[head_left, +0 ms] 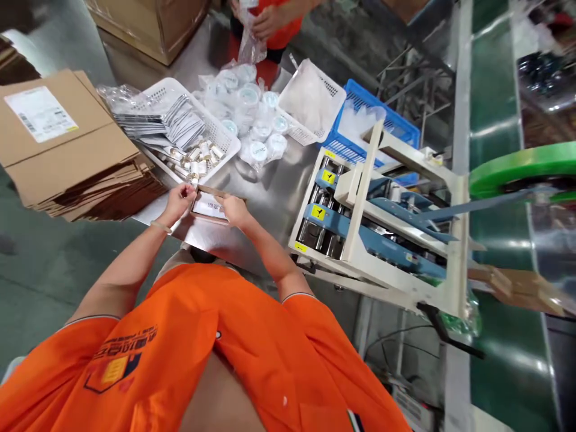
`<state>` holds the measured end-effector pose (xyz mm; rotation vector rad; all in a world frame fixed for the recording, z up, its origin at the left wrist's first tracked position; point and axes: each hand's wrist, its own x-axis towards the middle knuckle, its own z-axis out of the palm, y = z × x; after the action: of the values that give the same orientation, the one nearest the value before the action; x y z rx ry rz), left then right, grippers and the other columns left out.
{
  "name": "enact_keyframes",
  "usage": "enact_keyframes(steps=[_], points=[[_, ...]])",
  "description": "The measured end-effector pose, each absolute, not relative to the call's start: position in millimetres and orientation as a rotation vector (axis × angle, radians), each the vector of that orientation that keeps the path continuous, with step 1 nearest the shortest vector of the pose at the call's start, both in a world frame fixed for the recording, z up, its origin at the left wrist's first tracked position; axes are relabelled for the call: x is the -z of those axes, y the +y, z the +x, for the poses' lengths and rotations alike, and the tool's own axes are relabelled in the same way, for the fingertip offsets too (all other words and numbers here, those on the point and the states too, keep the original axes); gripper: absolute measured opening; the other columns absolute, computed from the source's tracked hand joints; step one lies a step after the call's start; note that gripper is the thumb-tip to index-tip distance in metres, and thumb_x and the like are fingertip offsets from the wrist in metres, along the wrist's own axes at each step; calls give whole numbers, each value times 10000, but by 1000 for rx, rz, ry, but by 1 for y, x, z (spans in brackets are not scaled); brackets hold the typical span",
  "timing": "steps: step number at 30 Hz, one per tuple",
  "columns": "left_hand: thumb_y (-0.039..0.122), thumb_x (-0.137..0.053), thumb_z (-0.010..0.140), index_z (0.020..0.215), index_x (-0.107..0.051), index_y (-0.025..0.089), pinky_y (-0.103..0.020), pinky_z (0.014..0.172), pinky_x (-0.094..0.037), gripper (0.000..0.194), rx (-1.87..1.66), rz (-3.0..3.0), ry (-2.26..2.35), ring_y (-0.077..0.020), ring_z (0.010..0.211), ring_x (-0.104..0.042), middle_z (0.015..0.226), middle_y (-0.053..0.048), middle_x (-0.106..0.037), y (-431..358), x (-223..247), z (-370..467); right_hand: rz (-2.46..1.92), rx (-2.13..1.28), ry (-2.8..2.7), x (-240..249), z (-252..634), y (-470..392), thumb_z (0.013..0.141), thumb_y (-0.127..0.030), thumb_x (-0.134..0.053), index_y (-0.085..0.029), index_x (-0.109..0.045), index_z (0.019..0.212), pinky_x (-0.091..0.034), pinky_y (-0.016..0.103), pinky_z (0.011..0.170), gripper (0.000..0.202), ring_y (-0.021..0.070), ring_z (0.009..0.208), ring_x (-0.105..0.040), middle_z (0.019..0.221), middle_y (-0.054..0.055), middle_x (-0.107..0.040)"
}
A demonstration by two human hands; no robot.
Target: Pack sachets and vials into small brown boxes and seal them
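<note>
A small open cardboard box [196, 211] lies at the near edge of the metal table, with a white printed packet [210, 205] inside it. My right hand [236, 210] grips the box at its right end, thumb over the rim. At the box's left end my left hand [179, 203] is closed in a pinch; whatever its fingertips hold is too small to make out. Just beyond that hand, small white vials with gold caps [198, 163] lie loose in a white plastic basket [230, 147]. Silver-grey flat packets [180, 123] fill the back of the same basket.
Flattened cartons [58, 138] are stacked at left. Bagged round tubs [252, 114] lie behind the basket, near a white basket [300, 133] and a blue crate [348, 96]. A roller machine [373, 234] stands right, beside a green conveyor [495, 72]. Another person's hands [266, 23] hold a clear bag opposite.
</note>
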<state>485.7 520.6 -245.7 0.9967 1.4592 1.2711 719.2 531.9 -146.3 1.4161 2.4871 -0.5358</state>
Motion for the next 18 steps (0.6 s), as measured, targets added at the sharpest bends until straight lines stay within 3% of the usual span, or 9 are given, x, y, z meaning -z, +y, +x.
enact_keyframes(steps=[2,4,6,9,12,15,18], points=[[360,-925,667,766,-652,206,-270,622,-435,329,-1265,1023,1438,-126,638,-498,664,32,-569,522,246,482,1725,573,2507,144,744,523,1115,-134,-564,-202,-749,1426,-570,298,963,368,241,1210,-733,1317,133,-809],[399,-945,682,774,-660,205,-281,618,-448,357,-1241,1062,1433,-127,628,-494,666,26,-571,523,249,480,2114,715,2366,148,769,514,1089,-151,-581,-161,-784,1235,-587,327,912,250,255,1071,-753,1155,159,-828],[474,-962,687,759,-651,214,-304,621,-465,412,-1162,1148,1431,-137,614,-494,657,21,-576,525,251,484,2274,940,2191,159,779,510,997,-187,-705,-167,-769,1037,-593,317,803,77,230,839,-742,905,85,-805],[618,-957,712,706,-625,235,-354,658,-510,507,-915,1411,1420,-168,602,-507,609,16,-561,531,251,496,2064,1139,2167,180,762,517,897,-213,-781,-165,-738,936,-563,264,758,76,163,700,-682,734,-25,-722],[730,-880,778,650,-612,259,-374,703,-533,557,-624,1722,1343,-196,595,-524,572,1,-546,538,243,504,1882,1065,2172,189,737,532,871,-166,-784,-160,-745,850,-541,248,791,44,157,746,-675,755,2,-742],[731,-835,807,636,-616,264,-385,760,-553,543,-472,1900,1276,-251,688,-629,652,-51,-626,537,233,508,1734,996,2231,176,735,549,895,-139,-806,-166,-776,816,-549,253,796,89,181,784,-709,784,34,-774],[664,-795,902,725,-640,237,-516,958,-563,487,-523,1924,1571,-392,983,-720,858,-158,-735,522,228,520,1776,869,2372,156,745,565,1037,-238,-743,-126,-837,1071,-577,321,956,150,238,1036,-759,1042,129,-833]])
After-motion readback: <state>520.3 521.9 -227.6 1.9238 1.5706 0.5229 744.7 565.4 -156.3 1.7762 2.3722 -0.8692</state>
